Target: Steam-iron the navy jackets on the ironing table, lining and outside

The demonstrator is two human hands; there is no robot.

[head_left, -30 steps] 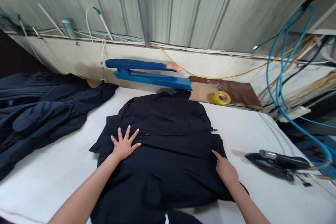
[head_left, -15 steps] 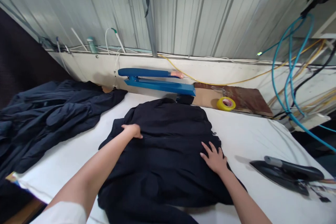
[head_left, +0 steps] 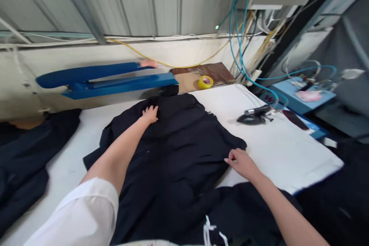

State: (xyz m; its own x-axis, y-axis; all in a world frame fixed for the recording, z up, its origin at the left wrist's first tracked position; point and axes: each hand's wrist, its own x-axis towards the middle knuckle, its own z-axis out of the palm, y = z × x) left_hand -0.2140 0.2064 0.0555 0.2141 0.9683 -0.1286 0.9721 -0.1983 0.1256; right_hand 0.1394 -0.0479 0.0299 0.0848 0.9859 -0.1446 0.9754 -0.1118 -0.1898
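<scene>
A dark garment lies spread over the white table, its lower part reaching the near edge. My left hand rests on its upper left area, fingers spread. At the garment's right side, my right hand pinches the edge of the dark cloth between thumb and fingers. A black iron sits on the table beyond my right hand, apart from the garment.
Another dark garment lies at the left. Along the wall are a blue pressing board and yellow tape on a brown board. Blue hoses hang at the right, near a blue stand.
The view has turned right. My left hand has moved up the garment, and my right hand has gone from lying spread on it to pinching its right edge. The garment's right part is spread wider.
</scene>
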